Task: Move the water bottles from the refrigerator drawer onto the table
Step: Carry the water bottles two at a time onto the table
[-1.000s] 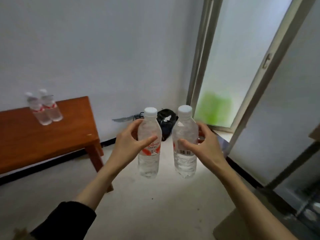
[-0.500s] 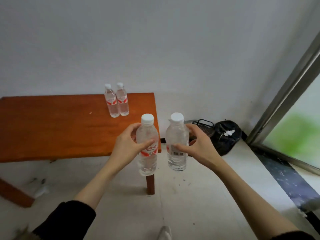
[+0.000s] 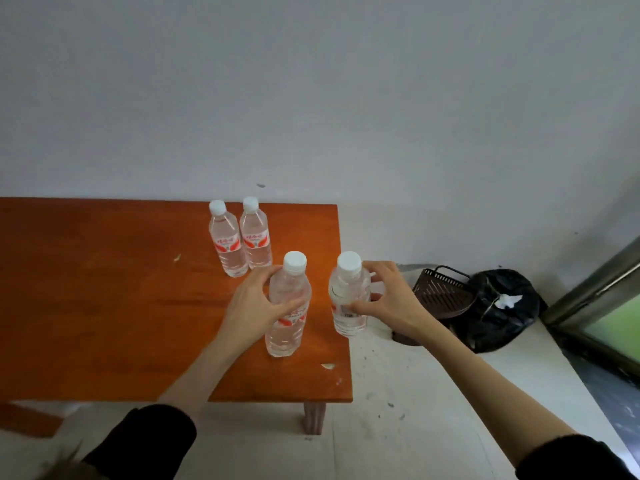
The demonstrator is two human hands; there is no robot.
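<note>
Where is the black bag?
In the head view the black bag sits on the floor at the right, against the wall, beside a dark basket and right of the orange table.

Two bare forearms, black sleeves pushed up: left sleeve (image 3: 145,441), right sleeve (image 3: 568,459). No gloves, rings, watch visible.

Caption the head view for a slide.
Left hand and right hand each hold a water bottle over the orange table, near two standing bottles.
</note>
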